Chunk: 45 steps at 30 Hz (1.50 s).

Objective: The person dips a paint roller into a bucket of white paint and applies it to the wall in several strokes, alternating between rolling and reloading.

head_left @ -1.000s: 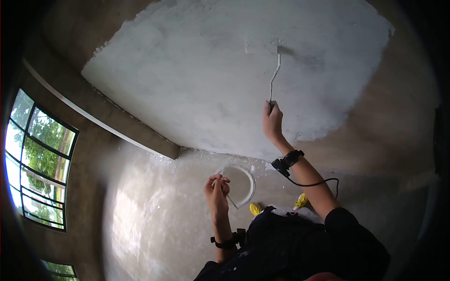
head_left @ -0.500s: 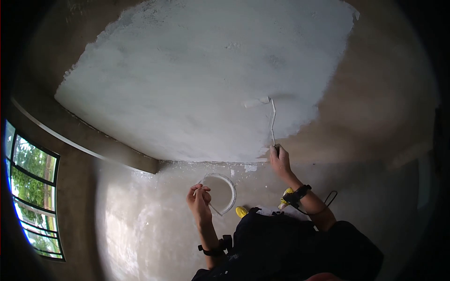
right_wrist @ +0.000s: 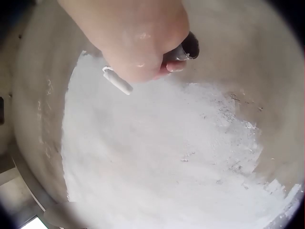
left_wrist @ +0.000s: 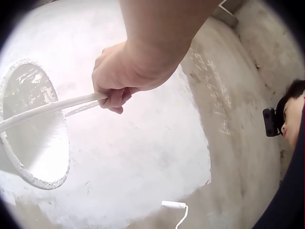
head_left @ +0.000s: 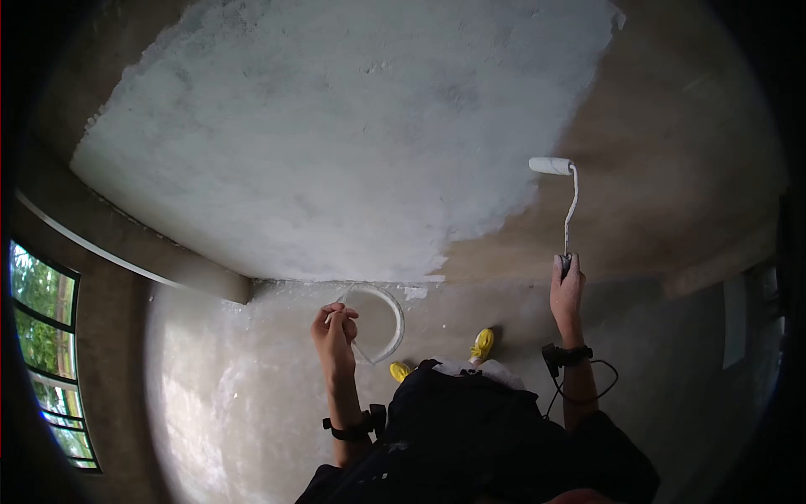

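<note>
My right hand [head_left: 568, 290] grips the dark handle [right_wrist: 188, 47] of a paint roller, its bent white frame rising to a white roller sleeve [head_left: 551, 165]. In the head view the roller overlaps bare wall just right of the white painted area [head_left: 336, 151]. The left hand [head_left: 336, 336] has its fingers curled round the handle [left_wrist: 52, 109] of a white paint bucket [head_left: 391, 323], which hangs below the hand. Its open mouth, with a paint-crusted rim [left_wrist: 35, 181], faces up in the left wrist view, and wet white paint shows inside.
Bare brown wall [head_left: 672, 143] extends right of the painted area. A ledge [head_left: 168, 244] juts out at the left near a window [head_left: 42, 336]. Paint specks dot the concrete floor [head_left: 252, 378]. Yellow shoes [head_left: 482, 344] stand below. A cable [head_left: 606, 370] loops from the right wrist camera.
The right hand has drawn the roller down the painted wall, then rightward over the bare part. My left hand keeps hold of the bucket. The head view has shifted to the right.
</note>
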Each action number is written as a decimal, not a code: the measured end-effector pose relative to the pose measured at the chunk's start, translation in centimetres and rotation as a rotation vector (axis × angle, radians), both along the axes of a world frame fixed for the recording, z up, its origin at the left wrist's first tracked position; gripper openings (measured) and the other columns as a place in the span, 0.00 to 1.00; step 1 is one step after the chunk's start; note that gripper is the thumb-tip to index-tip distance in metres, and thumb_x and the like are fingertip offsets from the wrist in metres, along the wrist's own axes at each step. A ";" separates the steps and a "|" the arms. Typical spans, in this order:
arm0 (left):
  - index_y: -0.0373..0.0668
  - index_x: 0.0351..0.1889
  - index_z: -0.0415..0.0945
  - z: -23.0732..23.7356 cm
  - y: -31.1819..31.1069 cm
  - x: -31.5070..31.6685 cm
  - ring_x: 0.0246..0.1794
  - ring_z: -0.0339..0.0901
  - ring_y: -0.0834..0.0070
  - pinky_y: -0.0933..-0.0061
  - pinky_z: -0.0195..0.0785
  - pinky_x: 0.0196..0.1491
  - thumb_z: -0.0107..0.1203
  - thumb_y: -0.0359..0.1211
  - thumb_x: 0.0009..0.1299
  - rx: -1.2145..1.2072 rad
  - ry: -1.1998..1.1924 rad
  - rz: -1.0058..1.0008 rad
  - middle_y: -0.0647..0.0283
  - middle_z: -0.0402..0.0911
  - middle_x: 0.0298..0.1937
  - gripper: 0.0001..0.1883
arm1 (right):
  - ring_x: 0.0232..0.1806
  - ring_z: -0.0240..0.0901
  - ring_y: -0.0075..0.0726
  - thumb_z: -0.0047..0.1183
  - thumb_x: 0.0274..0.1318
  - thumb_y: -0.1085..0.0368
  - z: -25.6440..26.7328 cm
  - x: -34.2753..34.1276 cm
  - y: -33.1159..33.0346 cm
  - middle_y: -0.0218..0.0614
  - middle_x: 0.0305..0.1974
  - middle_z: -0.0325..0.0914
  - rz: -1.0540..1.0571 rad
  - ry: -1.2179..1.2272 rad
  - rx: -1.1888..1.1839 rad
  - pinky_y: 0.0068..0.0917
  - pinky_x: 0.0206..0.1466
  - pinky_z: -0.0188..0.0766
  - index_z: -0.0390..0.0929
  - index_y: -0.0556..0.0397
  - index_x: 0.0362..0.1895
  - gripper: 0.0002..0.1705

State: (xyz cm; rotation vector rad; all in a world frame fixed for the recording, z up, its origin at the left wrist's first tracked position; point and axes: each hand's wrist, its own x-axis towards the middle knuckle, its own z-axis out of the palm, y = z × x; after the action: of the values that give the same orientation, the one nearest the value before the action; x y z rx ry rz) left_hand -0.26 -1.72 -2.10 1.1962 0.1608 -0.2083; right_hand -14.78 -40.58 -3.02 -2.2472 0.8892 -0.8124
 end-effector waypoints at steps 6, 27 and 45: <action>0.35 0.37 0.70 -0.8 -0.5 -0.3 0.13 0.56 0.88 0.83 0.44 0.17 0.46 0.21 0.65 -0.006 -0.009 -0.042 0.54 0.78 0.28 0.05 | 0.28 0.70 0.63 0.47 0.65 0.60 2.1 -0.2 -1.3 0.54 0.26 0.72 -0.074 -0.082 -0.207 0.47 0.32 0.65 0.66 0.59 0.37 0.13; 0.36 0.36 0.71 -0.4 -0.2 -2.1 0.14 0.57 0.88 0.83 0.45 0.18 0.48 0.22 0.66 -0.049 0.007 -0.015 0.53 0.78 0.28 0.03 | 0.23 0.75 0.46 0.54 0.60 0.63 19.8 7.3 -3.1 0.43 0.26 0.74 0.175 -0.176 -0.933 0.34 0.23 0.71 0.68 0.57 0.38 0.11; 0.35 0.36 0.73 -0.7 0.6 -1.3 0.15 0.58 0.87 0.84 0.46 0.18 0.49 0.24 0.66 -0.034 0.024 0.018 0.62 0.77 0.24 0.03 | 0.24 0.76 0.45 0.55 0.59 0.63 18.9 9.0 -7.9 0.44 0.25 0.75 0.153 -0.154 -1.054 0.33 0.24 0.71 0.69 0.59 0.39 0.12</action>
State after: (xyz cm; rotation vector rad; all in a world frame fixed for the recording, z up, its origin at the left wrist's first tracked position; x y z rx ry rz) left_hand -1.55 -1.10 -2.79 1.1588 0.1884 -0.2087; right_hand -5.82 -48.44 15.87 -2.9844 0.1731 -1.6081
